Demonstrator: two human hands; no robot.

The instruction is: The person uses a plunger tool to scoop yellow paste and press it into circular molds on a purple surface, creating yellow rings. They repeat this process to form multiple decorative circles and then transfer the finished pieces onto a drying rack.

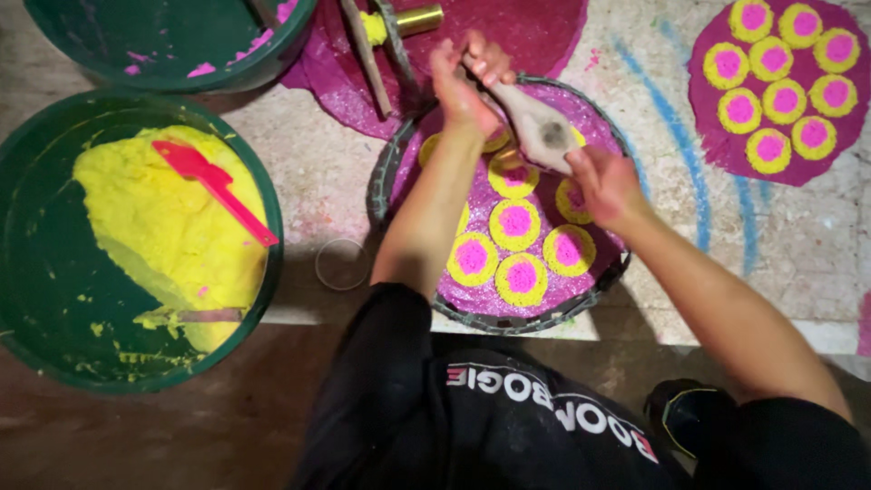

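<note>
My left hand (464, 80) grips the narrow top end of a pale cone-shaped tool (537, 127) held over a round tray (386, 177). My right hand (606, 184) holds the wide lower end of the same tool. Inside the tray a magenta disc carries several yellow rings with pink centres (515, 221). Part of the tray's far side is hidden behind the hands and the tool.
A big green tub (36, 272) at the left holds yellow powder and a red scoop (213, 186). Another green tub (172, 41) sits at the top left. A finished magenta disc with yellow-pink rings (778, 86) lies at the top right. A clear ring (342, 264) lies beside the tray.
</note>
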